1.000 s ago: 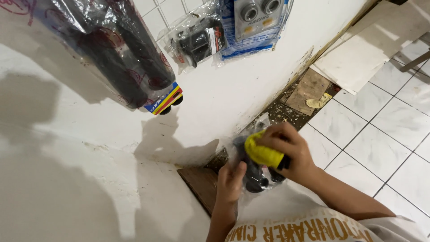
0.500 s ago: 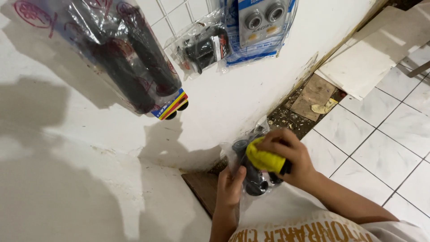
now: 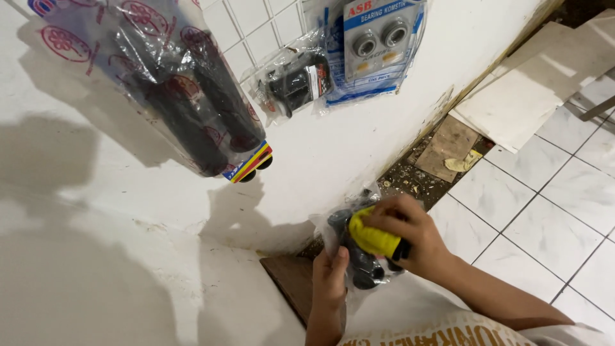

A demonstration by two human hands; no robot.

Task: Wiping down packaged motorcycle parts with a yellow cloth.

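Low in the view, close to the person's chest, the left hand (image 3: 330,282) comes up from below and clasps the underside of a clear plastic bag (image 3: 349,247) of dark, rounded parts, its thumb pressed flat against the bag's front. The right hand (image 3: 410,234) reaches in from the right and closes its fingers over a yellow ribbed handle (image 3: 371,238) with a black end, which lies against the bag. The handle's long axis runs from upper left to lower right, the yellow end toward the wall and the black end toward the right wrist. Just under the hands a brown board (image 3: 291,285) lies at the foot of the white wall (image 3: 128,256). Further off, the white floor tiles (image 3: 544,237) give way to a broken strip of dirt and rubble (image 3: 416,179) along the wall's base, with loose pale slabs (image 3: 532,96) beyond. Up on the wall hang a bag of long black rubber grips (image 3: 186,102), a small packet of a dark part (image 3: 291,83) and a blue blister card with two round bearings (image 3: 378,45).
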